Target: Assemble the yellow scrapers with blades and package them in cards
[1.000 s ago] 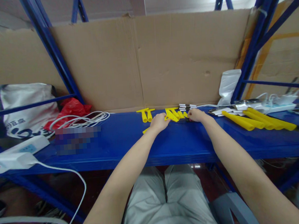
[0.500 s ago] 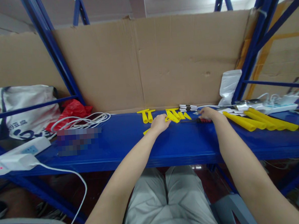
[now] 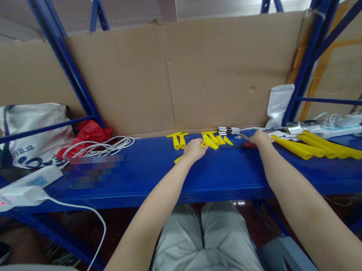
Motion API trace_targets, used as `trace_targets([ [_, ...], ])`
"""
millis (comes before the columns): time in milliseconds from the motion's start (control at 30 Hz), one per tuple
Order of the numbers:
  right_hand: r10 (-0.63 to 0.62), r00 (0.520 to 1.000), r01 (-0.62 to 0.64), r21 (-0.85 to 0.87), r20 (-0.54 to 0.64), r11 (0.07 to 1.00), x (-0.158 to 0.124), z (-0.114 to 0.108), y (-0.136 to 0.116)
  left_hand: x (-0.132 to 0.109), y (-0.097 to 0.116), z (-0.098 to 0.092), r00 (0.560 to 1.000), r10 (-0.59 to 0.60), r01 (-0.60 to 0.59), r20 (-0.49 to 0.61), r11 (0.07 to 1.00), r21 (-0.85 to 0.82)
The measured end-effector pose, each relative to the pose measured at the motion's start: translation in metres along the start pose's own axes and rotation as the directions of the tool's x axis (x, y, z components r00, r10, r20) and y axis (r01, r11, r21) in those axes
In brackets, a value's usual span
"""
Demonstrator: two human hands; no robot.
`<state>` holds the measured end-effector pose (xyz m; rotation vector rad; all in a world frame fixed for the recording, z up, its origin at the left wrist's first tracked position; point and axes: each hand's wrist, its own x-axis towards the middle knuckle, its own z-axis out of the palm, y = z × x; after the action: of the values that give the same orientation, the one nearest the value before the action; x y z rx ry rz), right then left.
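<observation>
My left hand (image 3: 195,150) is closed around a yellow plastic piece (image 3: 211,143) whose flat end with small holes sticks out to the right. Another yellow end (image 3: 178,159) shows at the left of that wrist. My right hand (image 3: 261,138) is low over the table, beside the narrow ends of long yellow tapered tubes (image 3: 293,148); its fingers are mostly hidden, so its grip is unclear. A screwdriver (image 3: 248,145) with a red and black handle lies just left of it, shaft pointing left. A thin grey item (image 3: 244,137) shows by the handle.
Yellow T-shaped pieces (image 3: 176,141) and small yellow wedges (image 3: 227,140) lie at the back, near white-and-black sticks (image 3: 228,130). Coiled white cable (image 3: 107,147), a red bag (image 3: 91,135) and a power strip (image 3: 44,178) are left. Cardboard (image 3: 127,81) stands behind the blue table (image 3: 153,183).
My right hand has shifted right, from above the screwdriver handle to beside the yellow tubes. The screwdriver stays on the table. My left hand keeps its hold in about the same place.
</observation>
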<state>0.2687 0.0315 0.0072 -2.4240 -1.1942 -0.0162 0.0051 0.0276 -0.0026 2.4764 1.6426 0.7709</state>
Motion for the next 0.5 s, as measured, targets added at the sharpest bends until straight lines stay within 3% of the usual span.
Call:
trace_targets([
  [133,0.093,0.992,-0.097,0.047,0.082,0.994,0.0004,-0.0005,-0.0017,-0.0006,0.0012,-0.0007,1.000,-0.005,0.005,0.009,1.000,-0.004],
  [500,0.090,0.990,-0.098,0.078,0.106,0.992,0.0039,0.0010,-0.0004,0.0008,-0.0005,0.0011,1.000,0.008,-0.008,0.010,1.000,0.014],
])
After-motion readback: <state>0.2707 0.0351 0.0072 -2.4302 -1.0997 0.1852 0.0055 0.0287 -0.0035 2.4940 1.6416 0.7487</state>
